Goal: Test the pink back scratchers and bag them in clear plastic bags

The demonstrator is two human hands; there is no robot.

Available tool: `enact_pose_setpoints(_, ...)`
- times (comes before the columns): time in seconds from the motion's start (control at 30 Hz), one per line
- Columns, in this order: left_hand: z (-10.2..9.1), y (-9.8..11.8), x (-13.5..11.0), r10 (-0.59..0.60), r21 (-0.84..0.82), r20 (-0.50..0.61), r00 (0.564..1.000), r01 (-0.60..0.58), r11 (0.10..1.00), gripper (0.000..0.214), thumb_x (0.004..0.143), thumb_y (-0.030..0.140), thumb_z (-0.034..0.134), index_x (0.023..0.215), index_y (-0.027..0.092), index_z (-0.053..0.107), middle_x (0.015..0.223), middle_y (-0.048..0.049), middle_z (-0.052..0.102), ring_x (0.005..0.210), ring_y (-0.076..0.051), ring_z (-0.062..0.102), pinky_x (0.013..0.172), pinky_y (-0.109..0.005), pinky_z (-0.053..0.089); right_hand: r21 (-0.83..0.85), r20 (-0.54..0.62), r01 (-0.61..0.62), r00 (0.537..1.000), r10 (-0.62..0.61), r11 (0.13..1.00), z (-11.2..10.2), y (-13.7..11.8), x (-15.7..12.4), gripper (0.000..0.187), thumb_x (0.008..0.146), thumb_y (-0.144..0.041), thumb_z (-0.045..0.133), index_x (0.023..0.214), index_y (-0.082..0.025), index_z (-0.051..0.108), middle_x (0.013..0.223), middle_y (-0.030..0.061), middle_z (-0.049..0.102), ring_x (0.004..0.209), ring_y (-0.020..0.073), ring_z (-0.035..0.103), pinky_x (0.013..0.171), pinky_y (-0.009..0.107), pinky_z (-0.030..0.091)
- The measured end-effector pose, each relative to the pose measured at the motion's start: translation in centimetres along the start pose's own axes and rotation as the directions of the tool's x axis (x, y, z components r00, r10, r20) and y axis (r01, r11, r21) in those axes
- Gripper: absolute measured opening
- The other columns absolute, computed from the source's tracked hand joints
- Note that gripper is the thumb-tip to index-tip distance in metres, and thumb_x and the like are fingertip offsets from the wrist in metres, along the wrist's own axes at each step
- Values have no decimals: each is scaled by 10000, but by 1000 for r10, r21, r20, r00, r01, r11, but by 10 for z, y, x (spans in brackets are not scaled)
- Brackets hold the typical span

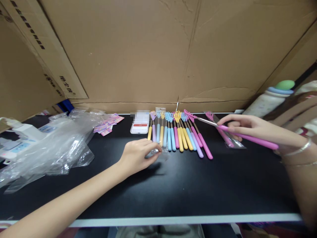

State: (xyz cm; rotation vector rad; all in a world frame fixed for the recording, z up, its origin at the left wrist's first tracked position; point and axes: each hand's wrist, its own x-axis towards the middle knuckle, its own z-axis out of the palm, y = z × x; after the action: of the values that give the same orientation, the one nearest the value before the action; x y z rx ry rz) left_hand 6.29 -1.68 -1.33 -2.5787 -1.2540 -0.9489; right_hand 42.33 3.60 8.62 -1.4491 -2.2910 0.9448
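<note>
One pale edge strip (pixel 183 220) is seen along the front of the black tabletop (pixel 198 191). Above that surface, clear plastic (pixel 163 156) is pinched by the left hand (pixel 141 153), its thumb and forefinger brought nearly together, in front of the row's left-hand handles. At the right, a pink back scratcher (pixel 250 138) is held by the right hand (pixel 244 124), with thumb and fingers closed where the handle meets the metal shaft. Its long axis is laid mostly sideways: the handle end is turned right and slightly nearer, the claw head left and away, over the heads at the row's right end.

Beyond the left hand, a row of back scratchers (pixel 180 140) is set side by side, claws pointed away, handles toward the front; those at the right are slanted. Near the right hand, a bagged pink scratcher (pixel 226 138) is laid. Plastic bags (pixel 59 145) are heaped at the left; a phone (pixel 139 128) and cards (pixel 109 125) are placed farther back. The rear is closed off by cardboard (pixel 138 59).
</note>
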Motion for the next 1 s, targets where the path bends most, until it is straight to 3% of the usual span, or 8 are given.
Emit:
enact_pose_setpoints(0.1, 0, -1, 0, -168, -133, 84, 982, 179, 975, 131, 823, 331, 553, 833, 256, 660, 507, 73, 419, 479, -74, 435, 510, -179, 296, 30, 129, 88, 987, -91, 996, 0, -6, -10, 289, 880, -409, 493, 1081, -216, 569, 709, 15, 627, 583, 118, 555, 564, 238, 435)
enact_pose_setpoints(0.17, 0, -3, 1, -246, -182, 127, 961, 267, 946, 170, 828, 371, 545, 831, 242, 657, 493, 78, 361, 456, -73, 386, 488, -178, 266, -6, 242, 185, 954, -178, 983, 2, -11, -15, 228, 844, -361, 551, 1011, -230, 634, 767, 25, 646, 642, 128, 586, 608, 238, 457)
enact_pose_setpoints(0.3, 2, -7, 3, -323, -246, 197, 926, 366, 897, 202, 832, 392, 544, 829, 222, 655, 489, 83, 333, 456, -71, 347, 477, -181, 234, -47, 435, 352, 850, -298, 935, 15, -24, -15, 220, 766, -259, 641, 978, -272, 698, 817, -4, 663, 749, 135, 621, 726, 239, 472)
enact_pose_setpoints(0.37, 3, -8, 4, -330, -271, 207, 921, 378, 885, 191, 828, 382, 556, 835, 220, 658, 494, 83, 349, 464, -69, 353, 483, -181, 237, -53, 471, 376, 826, -309, 925, 25, -30, -13, 246, 780, -259, 633, 1019, -275, 690, 830, -8, 661, 751, 129, 618, 742, 242, 472)
enact_pose_setpoints(0.57, 3, -7, 4, -293, -314, 193, 936, 342, 886, 177, 837, 357, 554, 860, 225, 671, 522, 77, 469, 483, -65, 404, 493, -172, 264, -107, 449, 381, 843, -298, 918, 46, -37, -6, 264, 831, -341, 583, 1055, -240, 679, 803, 17, 641, 730, 140, 599, 723, 262, 478)
enact_pose_setpoints(0.9, 0, -9, 4, -257, -337, 194, 947, 310, 889, 196, 864, 342, 522, 915, 228, 673, 590, 61, 562, 510, -68, 449, 511, -170, 317, -110, 357, 343, 890, -285, 933, 44, -35, -6, 255, 837, -328, 573, 1054, -228, 663, 854, 33, 634, 702, 135, 567, 694, 262, 478)
enact_pose_setpoints(1.0, -1, -9, 4, -241, -321, 172, 955, 286, 903, 190, 863, 329, 519, 915, 227, 670, 583, 64, 552, 505, -67, 447, 505, -166, 320, -138, 309, 353, 903, -298, 926, 47, -37, -9, 255, 820, -342, 591, 1035, -233, 677, 777, 15, 626, 662, 127, 562, 667, 251, 477)
